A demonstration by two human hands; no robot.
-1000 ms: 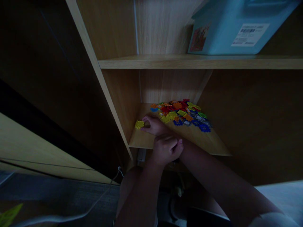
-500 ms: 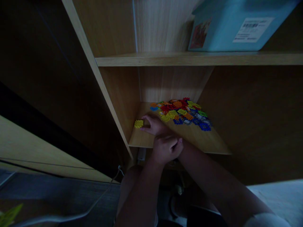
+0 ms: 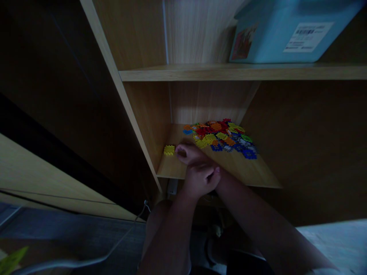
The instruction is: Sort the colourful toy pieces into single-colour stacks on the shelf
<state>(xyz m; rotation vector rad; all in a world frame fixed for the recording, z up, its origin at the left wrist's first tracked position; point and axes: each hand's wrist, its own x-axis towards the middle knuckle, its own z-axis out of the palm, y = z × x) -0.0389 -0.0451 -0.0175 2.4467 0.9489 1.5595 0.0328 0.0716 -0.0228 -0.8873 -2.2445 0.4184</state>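
My right hand [image 3: 189, 152] reaches leftward across the lower shelf, thumb and forefinger curled together into a ring with nothing visible in it. Just left of its fingertips sits a small stack of yellow gear-edged plastic pieces [image 3: 169, 150], near the shelf's left wall. My left hand [image 3: 202, 178] is closed and lies over the right forearm near the wrist; what its curled fingers may hold is hidden. Behind my right hand spreads a loose pile of interlocking plastic pieces [image 3: 220, 135] in red, orange, yellow, green and blue.
A light blue bin [image 3: 275, 42] with a white label stands on the upper shelf [image 3: 200, 72]. The wooden side panel [image 3: 146, 114] bounds the lower shelf [image 3: 241, 168] on the left. A pale cable [image 3: 120, 240] runs along the floor at lower left.
My right hand's thumb and forefinger have gone from spread apart beside the yellow stack to curled together, slightly away from it. My left hand stays closed over the forearm.
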